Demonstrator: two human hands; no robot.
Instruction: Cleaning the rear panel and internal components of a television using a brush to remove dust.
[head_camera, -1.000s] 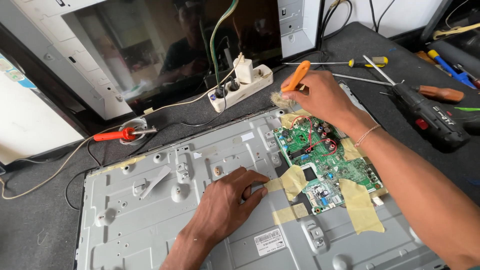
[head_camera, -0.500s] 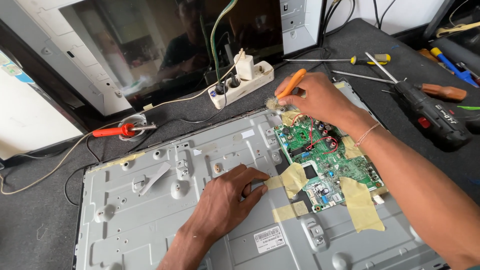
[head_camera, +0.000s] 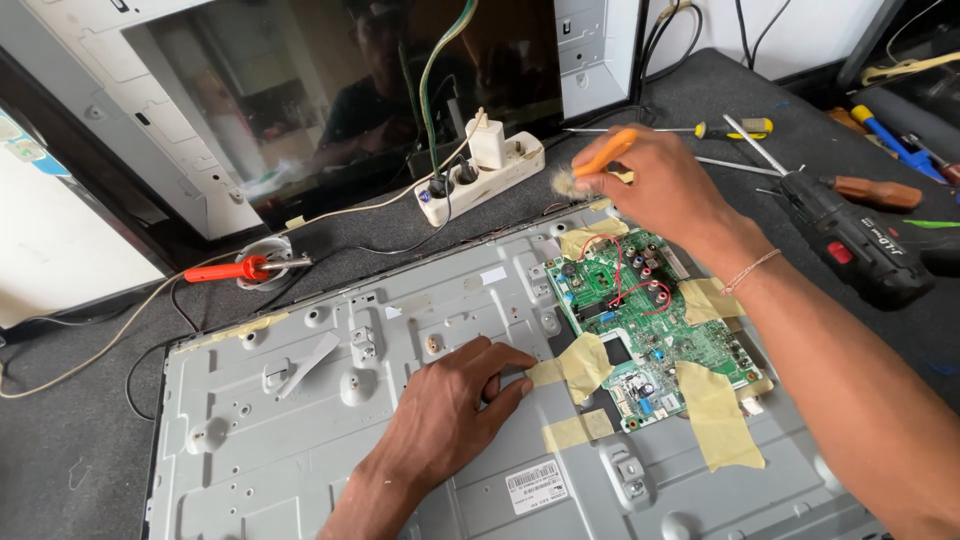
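The right hand (head_camera: 655, 185) has lifted a bit, pinching the orange brush (head_camera: 590, 165) past the back edge of the green board (head_camera: 650, 320). The left hand (head_camera: 455, 405) lies flat, fingers spread, on the metal panel (head_camera: 300, 440). Bristles could snag the red wire (head_camera: 640, 295). The power strip (head_camera: 480, 175) crowds the back; the front is roomier.

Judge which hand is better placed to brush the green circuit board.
Probably right: the right hand holds the orange-handled brush just above the green circuit board. The left hand lies flat on the metal panel.
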